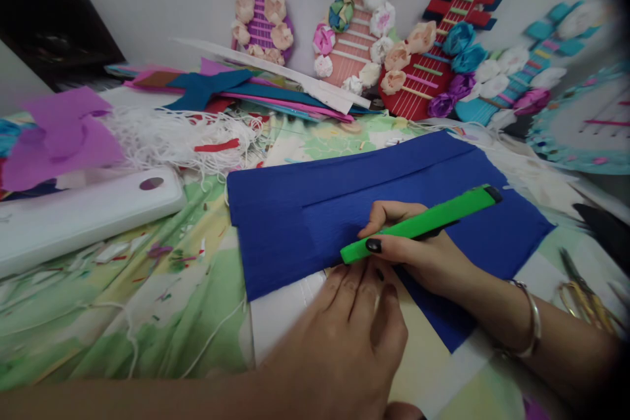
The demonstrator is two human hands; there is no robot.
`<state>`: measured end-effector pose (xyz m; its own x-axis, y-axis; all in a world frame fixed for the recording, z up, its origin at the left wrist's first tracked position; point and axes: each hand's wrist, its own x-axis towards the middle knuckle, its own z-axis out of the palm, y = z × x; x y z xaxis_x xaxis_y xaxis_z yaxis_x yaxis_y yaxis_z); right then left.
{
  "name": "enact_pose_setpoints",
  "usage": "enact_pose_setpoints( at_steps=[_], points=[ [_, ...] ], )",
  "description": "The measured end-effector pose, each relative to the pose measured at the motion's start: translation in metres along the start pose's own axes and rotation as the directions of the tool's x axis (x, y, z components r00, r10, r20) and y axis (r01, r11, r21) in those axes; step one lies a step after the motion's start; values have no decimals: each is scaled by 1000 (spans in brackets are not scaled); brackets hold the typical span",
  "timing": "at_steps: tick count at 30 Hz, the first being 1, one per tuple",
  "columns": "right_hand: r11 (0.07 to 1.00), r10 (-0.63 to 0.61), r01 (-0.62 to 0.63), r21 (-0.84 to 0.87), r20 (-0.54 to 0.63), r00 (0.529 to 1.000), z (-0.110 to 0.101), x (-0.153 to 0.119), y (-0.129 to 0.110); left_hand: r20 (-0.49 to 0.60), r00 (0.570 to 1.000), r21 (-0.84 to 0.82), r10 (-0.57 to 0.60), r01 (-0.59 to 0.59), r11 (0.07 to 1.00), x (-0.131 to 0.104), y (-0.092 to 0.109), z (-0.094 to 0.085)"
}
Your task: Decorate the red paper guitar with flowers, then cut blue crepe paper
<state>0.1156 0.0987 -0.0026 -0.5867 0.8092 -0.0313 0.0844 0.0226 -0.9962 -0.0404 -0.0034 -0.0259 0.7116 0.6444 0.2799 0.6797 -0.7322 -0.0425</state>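
The right hand [430, 261] grips a green tool [433, 218] slanting across the blue sheet [295, 236]; the left hand [352, 328] lies flat at the sheet's near edge.

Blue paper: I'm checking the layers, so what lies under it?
A white sheet sticks out from under the near edge of the blue paper, beside the left hand. What lies under the paper's middle is covered and cannot be seen.

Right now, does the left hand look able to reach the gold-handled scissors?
Probably not easily: the right forearm crosses the direct way between the left hand and the gold-handled scissors. That forearm would likely have to move first.
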Motion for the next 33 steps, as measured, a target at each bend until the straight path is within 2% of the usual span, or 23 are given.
enact_pose_setpoints(
  at_steps=[9, 16, 20, 29, 33],
  points=[
    [998, -29, 29, -59, -10, 1000, 4, 1, -9, -9, 1000, 0, -6, 6, 1000, 0, 0, -1],
    [1000, -5, 6, 29, -33, 999, 3, 0, -1, -25, 1000, -4, -1, 1, 1000, 1, -1, -1],
    [998, 4, -2, 60, -38, 999, 2, 0, 1, -5, 1000, -13, -7, 7, 1000, 1, 0, -2],
    [1000, -13, 13, 5, -18, 1000, 1, 1, -2, 40, 999, -28, 2, -1, 1000, 2, -1, -4],
    [999, -9, 11, 48, -37, 999, 0, 1, 0, 43, 999, -37, 9, -8, 999, 1, -2, -4]
  ],
)
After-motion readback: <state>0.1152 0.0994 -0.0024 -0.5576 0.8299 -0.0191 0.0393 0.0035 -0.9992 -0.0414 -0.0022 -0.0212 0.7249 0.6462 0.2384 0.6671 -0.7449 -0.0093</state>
